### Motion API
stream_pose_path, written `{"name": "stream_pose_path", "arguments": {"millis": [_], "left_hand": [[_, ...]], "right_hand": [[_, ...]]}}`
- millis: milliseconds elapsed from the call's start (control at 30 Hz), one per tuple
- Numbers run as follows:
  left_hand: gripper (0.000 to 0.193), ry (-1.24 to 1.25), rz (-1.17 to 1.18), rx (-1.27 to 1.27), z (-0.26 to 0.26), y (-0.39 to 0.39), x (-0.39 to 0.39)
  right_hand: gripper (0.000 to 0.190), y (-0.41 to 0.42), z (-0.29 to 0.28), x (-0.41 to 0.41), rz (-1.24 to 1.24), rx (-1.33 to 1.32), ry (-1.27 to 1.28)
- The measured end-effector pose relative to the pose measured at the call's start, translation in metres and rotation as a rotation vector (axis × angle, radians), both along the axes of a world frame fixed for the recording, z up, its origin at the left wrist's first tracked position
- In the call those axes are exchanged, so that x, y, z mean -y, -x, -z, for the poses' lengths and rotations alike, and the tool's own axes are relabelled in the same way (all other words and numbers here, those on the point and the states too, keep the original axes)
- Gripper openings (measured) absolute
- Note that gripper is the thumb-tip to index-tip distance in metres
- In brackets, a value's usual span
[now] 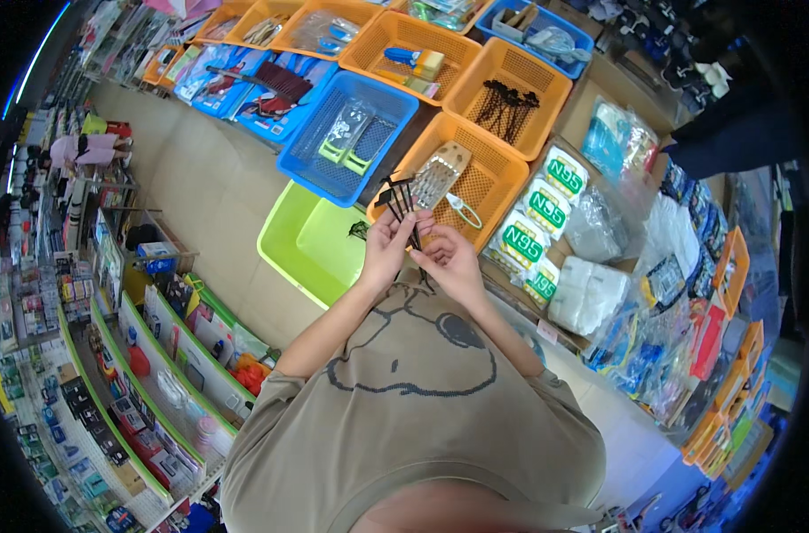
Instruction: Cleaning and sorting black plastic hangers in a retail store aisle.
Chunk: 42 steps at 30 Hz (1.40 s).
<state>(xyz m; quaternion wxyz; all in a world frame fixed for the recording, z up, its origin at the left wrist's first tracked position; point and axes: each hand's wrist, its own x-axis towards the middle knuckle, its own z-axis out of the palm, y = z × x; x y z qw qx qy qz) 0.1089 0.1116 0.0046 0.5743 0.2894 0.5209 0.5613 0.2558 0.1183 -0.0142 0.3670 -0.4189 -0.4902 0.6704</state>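
Observation:
My left hand (385,252) pinches a small bunch of thin black stemmed items (399,194), fanned out above the fingers. My right hand (452,258) meets it from the other side, thumb and fingers on the lower part of the bunch. Both hands are in front of my chest, over the near edge of an orange basket (507,174). That basket holds a metal grater (444,174) and a white-handled tool (465,212). Left of my hands is a lime green bin (291,260); a small black tangled piece (358,230) shows near its right side.
Similar black items (509,110) lie in another orange basket (544,73). A blue basket (297,166) holds packaged green-handled tools (344,156). Packs of masks (524,241) fill a carton at right. Shelves (138,426) stand at left; a person (88,150) is farther off.

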Motion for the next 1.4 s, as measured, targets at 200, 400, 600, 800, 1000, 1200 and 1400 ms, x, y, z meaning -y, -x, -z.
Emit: {"name": "stream_pose_path", "arguments": {"millis": [200,400,600,800,1000,1200,1400], "left_hand": [[0.032,0.047,0.007,0.06,0.0,-0.003,0.003],[0.033,0.05,-0.051,0.123,0.007,0.005,0.008],[0.034,0.133,-0.245,0.095,0.021,0.018,0.019],[0.023,0.137,-0.402,0.123,0.035,0.036,0.029],[0.018,0.184,-0.54,0.208,0.025,0.042,0.035],[0.018,0.203,-0.654,0.183,0.027,0.048,0.049],[0.017,0.209,-0.803,0.203,0.037,0.053,0.072]], "right_hand": [[0.042,-0.008,0.008,0.005,0.004,0.078,0.047],[0.034,-0.009,0.012,-0.001,-0.029,0.022,0.09],[0.027,-0.01,0.04,-0.025,0.212,-0.055,0.11],[0.026,-0.04,0.066,-0.11,0.354,-0.245,0.222],[0.027,-0.065,0.097,-0.238,0.316,-0.074,0.215],[0.031,-0.069,0.161,-0.356,0.311,0.502,-0.014],[0.022,-0.061,0.249,-0.432,0.366,0.742,0.044]]}}
